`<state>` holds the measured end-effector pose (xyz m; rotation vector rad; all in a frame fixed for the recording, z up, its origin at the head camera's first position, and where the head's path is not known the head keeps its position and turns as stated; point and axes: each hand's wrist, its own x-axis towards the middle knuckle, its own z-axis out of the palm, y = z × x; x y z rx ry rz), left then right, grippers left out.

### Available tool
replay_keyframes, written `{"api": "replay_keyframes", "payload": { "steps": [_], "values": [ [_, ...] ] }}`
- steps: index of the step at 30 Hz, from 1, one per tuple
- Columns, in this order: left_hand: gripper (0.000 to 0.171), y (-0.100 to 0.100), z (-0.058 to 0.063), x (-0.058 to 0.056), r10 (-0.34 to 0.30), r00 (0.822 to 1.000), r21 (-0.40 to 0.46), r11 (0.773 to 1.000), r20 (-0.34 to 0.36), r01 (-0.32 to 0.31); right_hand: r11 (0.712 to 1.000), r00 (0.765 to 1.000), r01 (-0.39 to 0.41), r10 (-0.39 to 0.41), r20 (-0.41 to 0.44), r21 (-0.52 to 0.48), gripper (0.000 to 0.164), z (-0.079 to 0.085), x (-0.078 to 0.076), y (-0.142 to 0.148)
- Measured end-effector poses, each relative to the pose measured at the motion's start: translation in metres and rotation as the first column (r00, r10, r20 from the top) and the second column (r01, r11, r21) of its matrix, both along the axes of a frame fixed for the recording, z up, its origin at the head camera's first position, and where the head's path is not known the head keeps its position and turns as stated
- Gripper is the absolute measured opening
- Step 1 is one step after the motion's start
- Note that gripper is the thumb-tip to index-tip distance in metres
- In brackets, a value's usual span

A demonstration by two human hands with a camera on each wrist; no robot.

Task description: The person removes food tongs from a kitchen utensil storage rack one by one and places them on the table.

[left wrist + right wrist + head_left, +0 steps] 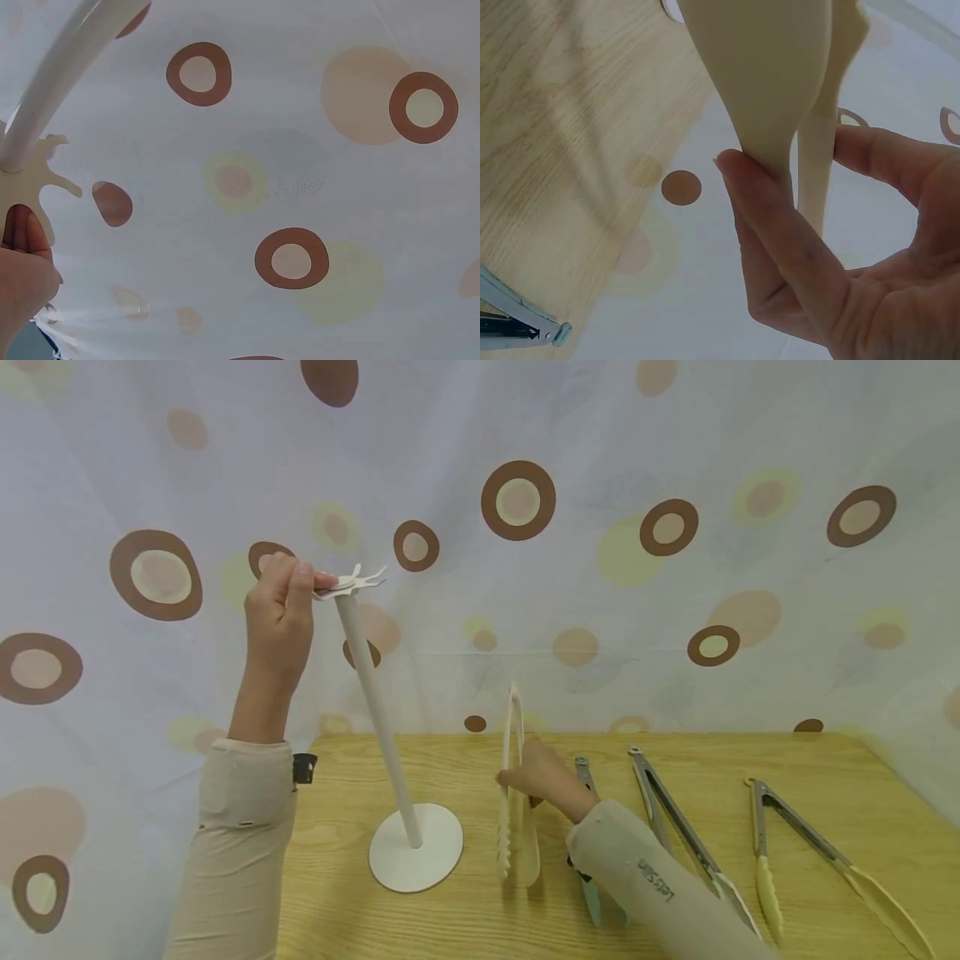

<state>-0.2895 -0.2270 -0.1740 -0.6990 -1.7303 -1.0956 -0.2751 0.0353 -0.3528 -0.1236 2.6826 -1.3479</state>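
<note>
A white stand with a slim pole [375, 718] and round base [416, 860] leans slightly on the table. At its top is a flat piece with several curved hooks [363, 581]. My left hand [279, 610] pinches that hooked top by its near side; the left wrist view shows the hooks [60, 180] and the fingertips at a gap in it. My right hand [547, 777] grips cream-coloured tongs [517, 735] around both arms, upright with the ends downward. In the right wrist view the fingers and thumb hold the tongs [765, 60] from either side.
Right of the held tongs lie green-tipped tongs [588, 893], partly hidden by my sleeve, then metal tongs with pale tips [678, 818] and metal tongs with yellow tips [810, 843]. A spotted curtain [585, 593] hangs behind the wooden table [337, 902].
</note>
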Motion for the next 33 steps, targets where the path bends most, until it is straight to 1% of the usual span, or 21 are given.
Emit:
{"api": "replay_keyframes", "payload": {
  "steps": [1,3,6,8,10,14,16,21,23,28,29,33],
  "values": [
    [0.032,0.0,0.0,0.0,0.0,1.0,0.0,1.0,-0.003,0.0,1.0,1.0,-0.005,0.005,0.01,0.015,0.038,-0.001,-0.001,0.0],
    [0.032,-0.001,0.0,-0.001,-0.007,1.0,-0.006,1.0,-0.01,0.007,0.998,1.0,-0.011,0.009,0.025,0.06,0.04,-0.003,-0.002,0.0],
    [0.033,-0.002,0.0,-0.002,-0.023,0.999,-0.027,0.999,-0.028,0.022,0.992,0.998,-0.02,0.012,0.057,0.127,0.055,-0.006,-0.004,0.0],
    [0.033,-0.003,0.0,-0.003,-0.032,0.999,-0.039,0.999,-0.04,0.031,0.988,0.997,-0.021,0.008,0.08,0.153,0.068,-0.008,-0.005,0.0],
    [0.034,-0.003,-0.001,-0.003,-0.033,0.998,-0.044,0.999,-0.044,0.031,0.986,0.995,-0.025,0.007,0.104,0.166,0.074,-0.011,-0.006,0.0],
    [0.034,-0.002,-0.002,-0.004,-0.022,0.999,-0.025,0.999,-0.031,0.021,0.981,0.992,-0.044,0.021,0.124,0.187,0.078,-0.016,-0.008,0.0],
    [0.034,-0.002,-0.002,-0.004,-0.017,0.999,-0.024,1.0,-0.03,0.017,0.977,0.992,-0.059,0.035,0.119,0.204,0.078,-0.019,-0.008,0.0],
    [0.033,-0.003,-0.001,-0.005,-0.022,0.998,-0.041,0.999,-0.053,0.019,0.96,0.993,-0.088,0.063,0.101,0.267,0.051,-0.023,-0.011,-0.002],
    [0.033,-0.002,-0.001,-0.006,-0.025,0.998,-0.033,0.999,-0.051,0.023,0.953,0.993,-0.09,0.061,0.105,0.29,0.046,-0.025,-0.012,-0.002],
    [0.033,-0.001,-0.001,-0.005,-0.036,0.998,-0.029,0.999,-0.045,0.035,0.948,0.991,-0.079,0.041,0.128,0.309,0.051,-0.03,-0.014,-0.004],
    [0.033,-0.001,-0.001,-0.005,-0.036,0.998,-0.034,0.999,-0.049,0.035,0.948,0.991,-0.076,0.037,0.13,0.31,0.049,-0.031,-0.014,-0.005],
    [0.033,-0.002,-0.001,-0.003,-0.024,0.998,-0.031,0.999,-0.06,0.022,0.941,0.992,-0.065,0.025,0.123,0.333,0.049,-0.036,-0.017,-0.008]
  ]
}}
